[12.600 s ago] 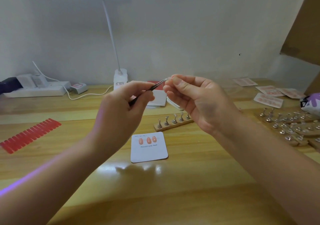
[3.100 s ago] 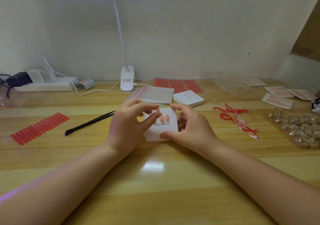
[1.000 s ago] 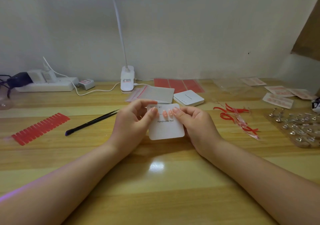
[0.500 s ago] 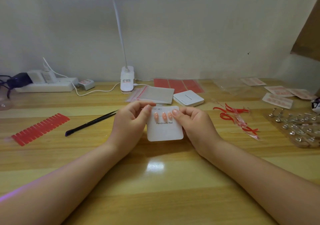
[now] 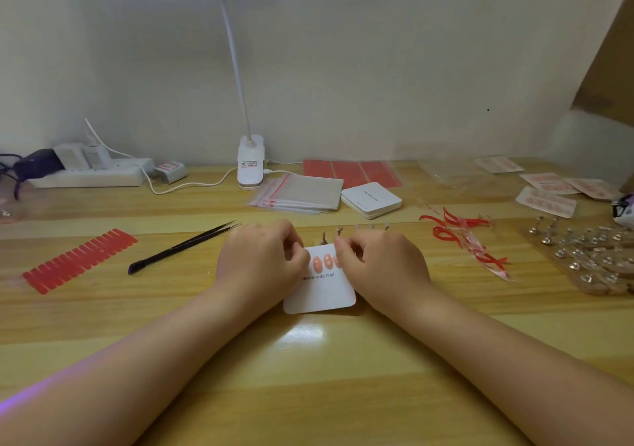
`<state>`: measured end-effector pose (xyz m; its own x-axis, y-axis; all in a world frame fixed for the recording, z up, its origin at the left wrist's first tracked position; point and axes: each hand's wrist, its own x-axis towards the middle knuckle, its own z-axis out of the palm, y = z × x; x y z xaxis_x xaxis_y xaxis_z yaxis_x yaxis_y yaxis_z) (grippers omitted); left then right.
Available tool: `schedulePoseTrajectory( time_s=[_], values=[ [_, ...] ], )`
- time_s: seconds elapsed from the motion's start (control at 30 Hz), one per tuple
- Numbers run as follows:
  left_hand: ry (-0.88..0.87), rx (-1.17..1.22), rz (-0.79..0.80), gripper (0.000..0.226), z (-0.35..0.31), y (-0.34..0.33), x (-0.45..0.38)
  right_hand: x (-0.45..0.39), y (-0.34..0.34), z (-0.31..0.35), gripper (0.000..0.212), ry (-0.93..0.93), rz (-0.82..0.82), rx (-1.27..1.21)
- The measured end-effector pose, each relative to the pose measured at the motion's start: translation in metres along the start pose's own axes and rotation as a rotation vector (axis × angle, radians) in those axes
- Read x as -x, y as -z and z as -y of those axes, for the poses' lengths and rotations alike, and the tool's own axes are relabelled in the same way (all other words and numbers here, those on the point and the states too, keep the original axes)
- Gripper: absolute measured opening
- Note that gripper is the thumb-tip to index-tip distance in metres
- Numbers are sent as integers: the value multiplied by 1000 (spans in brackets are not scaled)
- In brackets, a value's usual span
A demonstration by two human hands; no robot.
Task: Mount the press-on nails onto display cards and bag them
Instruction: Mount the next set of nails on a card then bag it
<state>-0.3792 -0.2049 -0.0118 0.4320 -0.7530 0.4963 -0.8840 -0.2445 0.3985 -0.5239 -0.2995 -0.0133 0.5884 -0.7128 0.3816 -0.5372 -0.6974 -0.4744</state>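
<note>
Wooden desk (image 5: 343, 370) bears the card (image 5: 320, 293); both hands, left (image 5: 262, 262) and right (image 5: 379, 263), pinch its top edge. Press each nail (image 5: 318, 263) flat, evenly; keep the card still.

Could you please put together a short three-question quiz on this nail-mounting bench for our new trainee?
1. True or false: the tweezers are held in the left hand.
2. How many pink nails show on the card between the hands?
3. The stack of bags lies: A) left of the tweezers, B) beside the lamp base, C) under the right hand.

Key
1. False: they lie on the table, to the left of the left hand.
2. Three, the right one partly hidden by a finger.
3. B.
</note>
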Motion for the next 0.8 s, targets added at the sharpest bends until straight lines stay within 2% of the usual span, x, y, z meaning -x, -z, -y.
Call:
schedulePoseTrajectory(
  time_s=[0.1, 0.27, 0.37, 0.43, 0.47, 0.53, 0.6, 0.73, 0.8],
  values=[
    [-85, -72, 15, 11, 1, -2, 0, -2, -1, -2, 41, -8, 23, 80],
    [-103, -91, 37, 9, 4, -3, -1, -7, 2, -8, 25, -52, 46, 110],
    [-120, -76, -57, 10, 10, 0, -8, -7, 1, -9, 28, -57, 10, 74],
    [-26, -218, -99, 16, 26, 8, -22, -6, 1, -8, 30, -46, -2, 52],
    [70, -362, -61, 23, 38, 13, -30, -5, 1, -7, 30, -38, -6, 42],
    [264, -596, 112, 38, 63, 24, -41, -4, 2, -5, 30, -11, -13, 31],
    [341, -605, 214, 42, 82, 29, -45, -3, 2, -4, 29, 16, -20, 35],
    [176, -629, 141, 28, 89, 26, -47, -1, 2, -3, 29, 40, -26, 23],
    [113, -553, 77, 23, 90, 25, -47, -1, 3, -4, 30, 36, -32, -10]
  ],
)
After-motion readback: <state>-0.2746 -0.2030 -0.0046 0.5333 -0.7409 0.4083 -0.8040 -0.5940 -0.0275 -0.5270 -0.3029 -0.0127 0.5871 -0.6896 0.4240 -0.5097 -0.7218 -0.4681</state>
